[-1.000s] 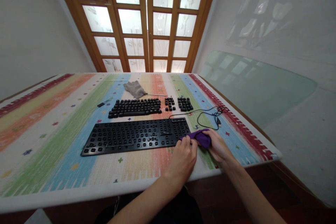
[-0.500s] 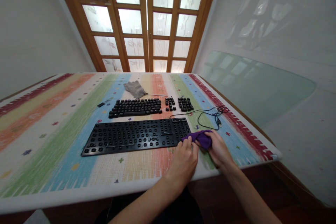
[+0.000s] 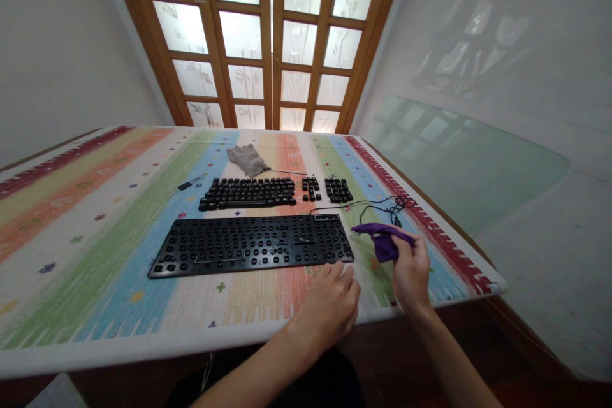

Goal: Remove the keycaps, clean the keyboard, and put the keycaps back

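A purple cloth (image 3: 386, 247) hangs from my right hand (image 3: 412, 271), which is closed on it to the right of the keyboard. My left hand (image 3: 337, 296) is beside the near right edge of the black keyboard base (image 3: 220, 248), its fingers curled. Its fingertips are hidden, so whether they grip the edge or anything else does not show. Most of the base is bare of keycaps, with small switches in rows. Behind it, the loose black keycaps (image 3: 251, 193) are laid out in keyboard order, with smaller groups of keycaps (image 3: 338, 190) to the right.
A crumpled grey cloth (image 3: 247, 159) lies at the back, with a thin rod (image 3: 289, 172) beside it. A small dark object (image 3: 184, 185) sits left of the keycaps. The coiled black cable (image 3: 396, 204) lies at the right. A striped tablecloth (image 3: 109, 255) covers the table.
My right hand has lifted the purple cloth away from the keyboard's right corner, up and to the right. My left hand has come off the cloth and sits by the keyboard's near edge.
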`<state>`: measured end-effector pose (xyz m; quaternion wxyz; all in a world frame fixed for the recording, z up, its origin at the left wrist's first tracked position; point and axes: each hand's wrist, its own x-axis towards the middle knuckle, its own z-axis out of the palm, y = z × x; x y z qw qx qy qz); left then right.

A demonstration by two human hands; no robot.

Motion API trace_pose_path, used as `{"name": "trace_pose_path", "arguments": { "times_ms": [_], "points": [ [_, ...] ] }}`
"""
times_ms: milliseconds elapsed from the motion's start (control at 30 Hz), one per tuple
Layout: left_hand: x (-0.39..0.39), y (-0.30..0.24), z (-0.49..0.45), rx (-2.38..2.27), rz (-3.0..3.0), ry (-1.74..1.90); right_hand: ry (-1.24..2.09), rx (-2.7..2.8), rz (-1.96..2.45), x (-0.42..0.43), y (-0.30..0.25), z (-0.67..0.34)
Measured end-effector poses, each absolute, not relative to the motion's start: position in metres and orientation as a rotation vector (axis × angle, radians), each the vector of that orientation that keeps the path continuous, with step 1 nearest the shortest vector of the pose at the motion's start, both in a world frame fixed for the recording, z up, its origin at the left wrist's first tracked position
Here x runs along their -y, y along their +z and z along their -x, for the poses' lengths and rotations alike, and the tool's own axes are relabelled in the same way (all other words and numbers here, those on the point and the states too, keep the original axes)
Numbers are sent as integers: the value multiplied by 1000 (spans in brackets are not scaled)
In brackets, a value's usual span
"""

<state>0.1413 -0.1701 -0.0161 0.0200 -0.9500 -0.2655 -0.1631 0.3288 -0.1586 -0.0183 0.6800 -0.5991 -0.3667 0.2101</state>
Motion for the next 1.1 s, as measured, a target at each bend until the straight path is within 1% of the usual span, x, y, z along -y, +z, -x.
{"name": "trace_pose_path", "arguments": {
  "times_ms": [100, 167, 267, 333, 633, 733, 933, 1100],
  "points": [
    [173, -13, -128, 797, 2979, -522, 144, 1103, 1426, 162, -9, -321],
    [173, -13, -121, 813, 2981, -548, 78, 1396, 1466, 162, -7, -317],
    [170, -16, -113, 863, 2960, -622, 196, 1768, 1470, 159, -9, -312],
    [167, -19, -110, 904, 2940, -676, 302, 1851, 1484, 157, -12, -310],
    [164, -32, -108, 944, 2923, -709, 490, 1590, 1480, 144, -17, -308],
    [165, -35, -109, 939, 2898, -705, 531, 1590, 1469, 137, -16, -309],
    [163, -37, -107, 922, 2907, -727, 395, 1676, 1509, 130, -19, -310],
    [162, -36, -102, 890, 2936, -752, 105, 1472, 1597, 130, -12, -317]
  ]
}}
